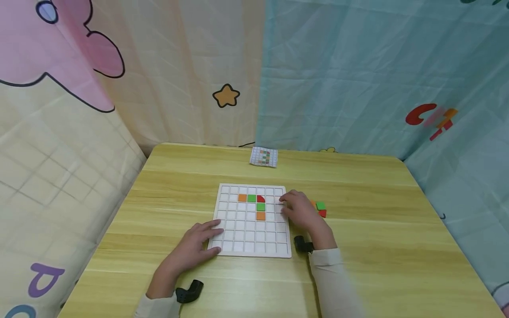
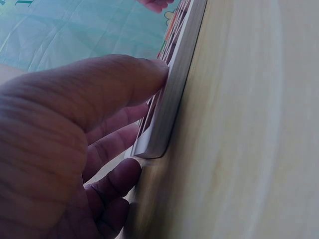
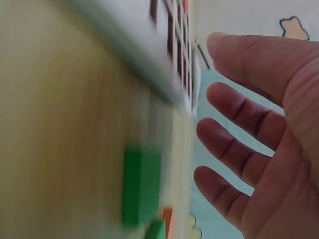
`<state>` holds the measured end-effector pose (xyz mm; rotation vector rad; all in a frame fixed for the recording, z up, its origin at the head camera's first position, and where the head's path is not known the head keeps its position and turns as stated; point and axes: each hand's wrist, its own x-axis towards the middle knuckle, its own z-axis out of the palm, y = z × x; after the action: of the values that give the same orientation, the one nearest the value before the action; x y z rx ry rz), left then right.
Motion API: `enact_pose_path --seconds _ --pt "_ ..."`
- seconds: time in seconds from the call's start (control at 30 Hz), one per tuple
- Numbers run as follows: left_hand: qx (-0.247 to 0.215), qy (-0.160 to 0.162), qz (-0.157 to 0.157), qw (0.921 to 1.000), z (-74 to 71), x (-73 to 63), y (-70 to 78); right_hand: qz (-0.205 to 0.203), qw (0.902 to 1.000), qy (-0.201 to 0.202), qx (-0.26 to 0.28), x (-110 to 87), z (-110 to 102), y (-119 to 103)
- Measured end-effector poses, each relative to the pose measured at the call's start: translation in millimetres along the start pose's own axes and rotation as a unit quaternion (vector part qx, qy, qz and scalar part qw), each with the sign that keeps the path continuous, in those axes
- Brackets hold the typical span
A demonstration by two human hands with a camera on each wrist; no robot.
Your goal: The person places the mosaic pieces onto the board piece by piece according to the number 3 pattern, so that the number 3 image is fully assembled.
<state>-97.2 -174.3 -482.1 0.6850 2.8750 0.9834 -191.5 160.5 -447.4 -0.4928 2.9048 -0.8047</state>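
Note:
A white grid board (image 1: 240, 238) lies flat on the table. Its upper rows hold an orange tile (image 1: 242, 198), a green tile (image 1: 252, 198) and a red tile (image 1: 260, 198) with one cut corner. Below the red one come another green tile (image 1: 260, 206) and another orange tile (image 1: 260, 216). My left hand (image 1: 195, 247) rests on the board's near left edge, thumb and fingers spread; the left wrist view shows the thumb (image 2: 134, 79) on the rim. Over the right edge hovers my right hand (image 1: 300, 210), fingers loosely bent, nothing seen between them in the right wrist view.
Loose tiles, among them a green tile (image 1: 320, 206) and a red tile (image 1: 322, 213), lie right of the board, partly behind the right hand. A small printed card (image 1: 263, 157) with a coloured grid pattern lies at the table's back edge. Curtains hang behind.

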Motion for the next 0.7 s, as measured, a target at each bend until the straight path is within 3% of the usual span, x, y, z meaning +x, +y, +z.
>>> enact_pose_path --seconds 0.2,0.7 --pt "-0.002 -0.001 -0.007 1.0 1.2 0.5 1.4 -0.01 0.9997 0.019 -0.012 -10.1 -15 25" --pt "-0.006 -0.002 -0.017 0.9998 1.2 0.4 3.0 0.021 0.9994 0.029 0.001 -16.4 -44 73"
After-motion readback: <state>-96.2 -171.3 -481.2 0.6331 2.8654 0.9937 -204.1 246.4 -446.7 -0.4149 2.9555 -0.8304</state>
